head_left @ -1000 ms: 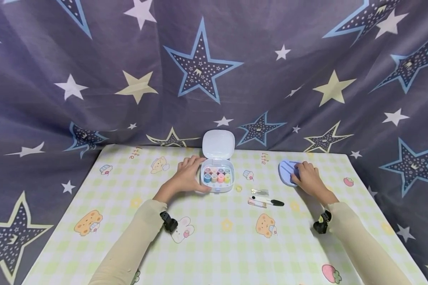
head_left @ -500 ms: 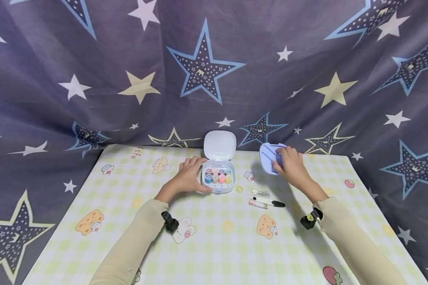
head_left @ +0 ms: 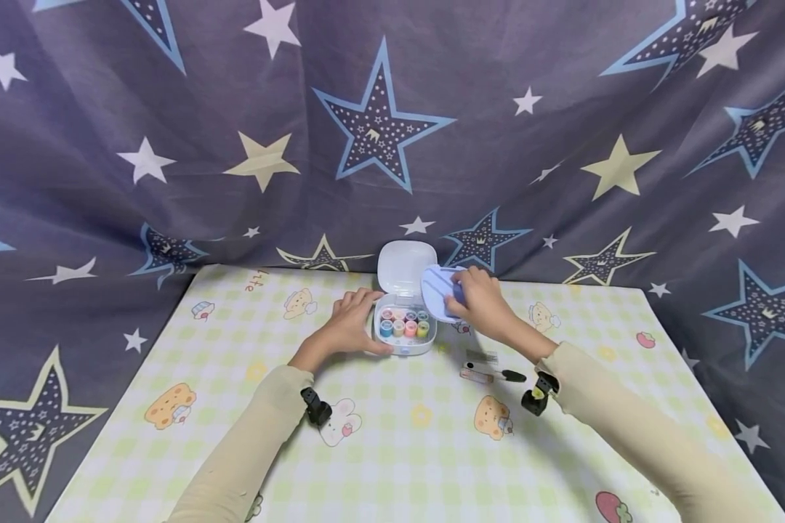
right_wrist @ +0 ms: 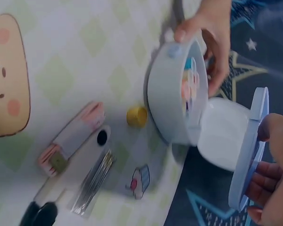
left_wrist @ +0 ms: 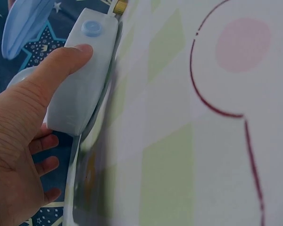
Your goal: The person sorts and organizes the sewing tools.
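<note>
My left hand (head_left: 348,325) grips the left side of a small white box (head_left: 405,349), its hinged lid (head_left: 408,267) raised at the back. In the left wrist view the thumb presses the front wall below a round blue button (left_wrist: 92,28). Several coloured thread spools (head_left: 411,329) stand in the box in two rows. My right hand (head_left: 485,303) holds a blue insert tray (head_left: 435,289) in the air at the box's right edge, pinched between thumb and fingers. In the right wrist view the tray (right_wrist: 246,162) is tilted and apart from the box (right_wrist: 167,96).
Right of the box lie a gold thimble (right_wrist: 137,116), a packet of needles (right_wrist: 92,182), a pink folded item in clear wrap (right_wrist: 71,139) and a tool with a black end (head_left: 513,375). A star-patterned curtain (head_left: 562,218) hangs behind the checked tablecloth (head_left: 419,465).
My right hand has lifted the blue tray off the table's right side and carried it left to the box. My left hand has stayed on the box.
</note>
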A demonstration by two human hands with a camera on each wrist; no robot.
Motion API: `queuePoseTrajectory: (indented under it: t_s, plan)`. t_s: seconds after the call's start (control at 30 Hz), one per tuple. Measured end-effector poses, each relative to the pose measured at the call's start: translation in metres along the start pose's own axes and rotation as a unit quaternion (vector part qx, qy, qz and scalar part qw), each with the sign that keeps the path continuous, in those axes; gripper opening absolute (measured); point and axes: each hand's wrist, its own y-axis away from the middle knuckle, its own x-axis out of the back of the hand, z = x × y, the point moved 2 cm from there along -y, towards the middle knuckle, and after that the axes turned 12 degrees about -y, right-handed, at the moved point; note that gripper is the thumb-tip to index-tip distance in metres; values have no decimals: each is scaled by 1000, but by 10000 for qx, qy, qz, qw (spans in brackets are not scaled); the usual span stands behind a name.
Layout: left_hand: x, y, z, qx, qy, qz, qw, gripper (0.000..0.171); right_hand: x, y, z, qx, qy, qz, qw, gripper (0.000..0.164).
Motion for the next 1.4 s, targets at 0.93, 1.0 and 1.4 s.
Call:
queuePoseTrajectory:
  t_s: [0.93,1.0,1.4]
  plan:
    - [-6,-3,-3,-141,-81,31,9999,115,-77,-24,-45,-414,690,-873,9929,32]
    - [-6,-2,-3,-140,-61,33,9999,114,-79,-24,-45,-515,681,-907,9922,34]
    - [-5,-1,-5,-135,81,15,9999,115,-85,-23,-44,-647,588,-904,9921,31]
